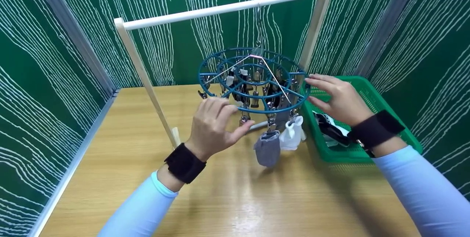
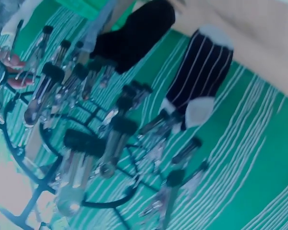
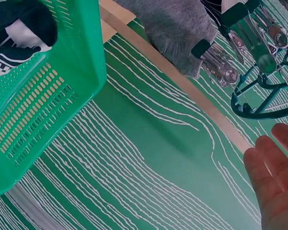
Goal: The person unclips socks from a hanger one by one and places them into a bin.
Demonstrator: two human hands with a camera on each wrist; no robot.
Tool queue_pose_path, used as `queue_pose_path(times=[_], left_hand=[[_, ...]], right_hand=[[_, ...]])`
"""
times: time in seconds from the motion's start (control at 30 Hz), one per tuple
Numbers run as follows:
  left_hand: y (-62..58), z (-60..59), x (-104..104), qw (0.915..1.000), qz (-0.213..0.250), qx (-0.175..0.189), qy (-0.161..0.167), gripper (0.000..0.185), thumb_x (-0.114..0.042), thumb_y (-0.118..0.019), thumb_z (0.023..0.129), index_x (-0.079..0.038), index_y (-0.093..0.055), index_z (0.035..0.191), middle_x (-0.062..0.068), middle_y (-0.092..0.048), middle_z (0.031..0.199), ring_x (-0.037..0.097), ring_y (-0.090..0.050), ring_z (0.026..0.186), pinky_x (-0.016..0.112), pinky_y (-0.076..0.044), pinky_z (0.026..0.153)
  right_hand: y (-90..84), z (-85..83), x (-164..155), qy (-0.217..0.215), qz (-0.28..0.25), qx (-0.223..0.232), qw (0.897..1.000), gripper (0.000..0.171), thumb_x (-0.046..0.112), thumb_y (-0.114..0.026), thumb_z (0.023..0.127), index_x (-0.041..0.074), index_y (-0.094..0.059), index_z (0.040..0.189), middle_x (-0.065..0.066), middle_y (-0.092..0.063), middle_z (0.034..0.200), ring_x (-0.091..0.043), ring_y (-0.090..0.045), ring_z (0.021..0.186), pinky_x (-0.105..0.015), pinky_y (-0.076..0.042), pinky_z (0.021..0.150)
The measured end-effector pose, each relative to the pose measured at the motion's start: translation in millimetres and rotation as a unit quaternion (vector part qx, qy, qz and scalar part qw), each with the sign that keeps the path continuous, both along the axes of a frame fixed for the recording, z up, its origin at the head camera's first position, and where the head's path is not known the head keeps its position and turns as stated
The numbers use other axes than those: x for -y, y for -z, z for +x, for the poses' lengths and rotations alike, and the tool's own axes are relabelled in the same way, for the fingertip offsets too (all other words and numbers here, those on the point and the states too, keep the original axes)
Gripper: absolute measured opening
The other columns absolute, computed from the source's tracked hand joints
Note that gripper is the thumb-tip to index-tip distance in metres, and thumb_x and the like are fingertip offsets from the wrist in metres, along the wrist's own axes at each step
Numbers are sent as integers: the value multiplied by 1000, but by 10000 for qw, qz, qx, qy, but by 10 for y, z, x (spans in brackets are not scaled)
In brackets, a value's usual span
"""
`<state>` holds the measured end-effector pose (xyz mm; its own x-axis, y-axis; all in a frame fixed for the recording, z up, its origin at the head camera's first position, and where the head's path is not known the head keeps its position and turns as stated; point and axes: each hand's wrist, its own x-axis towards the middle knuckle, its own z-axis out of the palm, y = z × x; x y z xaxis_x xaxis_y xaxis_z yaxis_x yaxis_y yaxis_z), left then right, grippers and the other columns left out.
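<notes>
A round blue clip hanger [image 1: 279,110] hangs from a wooden rack [image 1: 220,9] over the table. My left hand [image 1: 229,117] grips its near-left rim, fingers curled over it and thumb reaching toward a metal clip. Straight fingers of my right hand [image 1: 316,90] touch the right rim; the right wrist view shows that hand [image 3: 273,182] flat beside the blue ring [image 3: 259,112]. A grey sock [image 1: 267,148] and a white sock [image 1: 292,136] dangle from front clips. From below, the left wrist view shows several clips [image 2: 81,163], a striped black sock [image 2: 201,72] and a black sock [image 2: 134,38].
A green plastic basket [image 1: 371,93] stands at the right on the wooden table [image 1: 121,148] and holds black and white socks [image 1: 330,130]. Green patterned walls close in the left, back and right. The rack's left post [image 1: 147,82] slants down to the table.
</notes>
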<state>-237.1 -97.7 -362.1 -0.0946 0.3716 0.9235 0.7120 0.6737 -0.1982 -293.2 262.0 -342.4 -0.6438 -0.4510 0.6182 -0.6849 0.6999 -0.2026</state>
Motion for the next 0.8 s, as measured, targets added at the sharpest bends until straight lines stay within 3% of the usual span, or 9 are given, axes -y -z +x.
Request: queue_pose_path(times=[0.13, 0.23, 0.47, 0.63, 0.8], left_hand=[[-72, 23, -74, 9971, -644, 34, -414, 55, -51, -92, 85, -4, -78, 112, 12, -77, 111, 30, -70, 107, 42, -60, 98], [-92, 33, -105, 9938, -895, 157, -648, 49, -47, -88, 91, -6, -81, 116, 12, -81, 115, 29, -74, 111, 43, -61, 103], [-106, 10, -75, 9957, -709, 324, -499, 20, -18, -87, 92, -4, -83, 107, 10, -83, 105, 27, -77, 101, 41, -63, 99], [-98, -12, 1, 9970, -576, 130, -494, 21, -13, -87, 90, -3, -84, 108, 10, -83, 100, 27, -77, 95, 40, -64, 91], [-75, -30, 88, 9969, -550, 189, -522, 23, -11, -87, 91, -1, -83, 111, 11, -82, 98, 28, -75, 94, 39, -65, 91]], right_hand=[[-4, 4, 23, -51, -69, -10, 10000, 45, -5, -82, 93, 0, -73, 136, -24, -71, 142, -47, -70, 127, -64, -57, 103], [2, 0, 35, -76, -105, -70, 9999, 41, -9, -80, 92, -1, -75, 133, -23, -73, 139, -45, -70, 130, -61, -57, 104], [28, -2, 55, -115, -116, -327, 9993, 38, -9, -81, 92, -2, -77, 129, -23, -75, 135, -43, -73, 125, -58, -58, 101], [23, 33, 63, -162, 35, -575, 9982, 35, -7, -81, 92, -1, -78, 126, -22, -77, 131, -41, -76, 121, -56, -59, 99], [17, 66, 69, -266, 163, -898, 9955, 34, -8, -83, 90, -2, -80, 123, -23, -78, 127, -42, -76, 119, -55, -60, 97]])
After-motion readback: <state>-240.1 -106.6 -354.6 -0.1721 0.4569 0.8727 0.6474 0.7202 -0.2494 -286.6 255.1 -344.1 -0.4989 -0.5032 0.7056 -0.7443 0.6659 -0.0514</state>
